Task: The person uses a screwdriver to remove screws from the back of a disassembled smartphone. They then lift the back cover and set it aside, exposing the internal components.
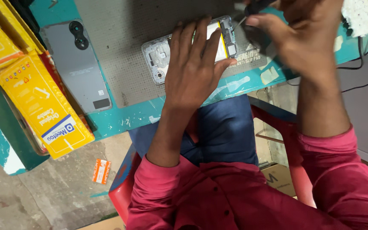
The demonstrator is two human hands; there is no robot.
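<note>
Where paint flakes, teal table [120,119]

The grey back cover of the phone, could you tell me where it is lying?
The back cover lies flat on the teal table, left of the grey mat and the opened phone, beside the yellow boxes.
</note>
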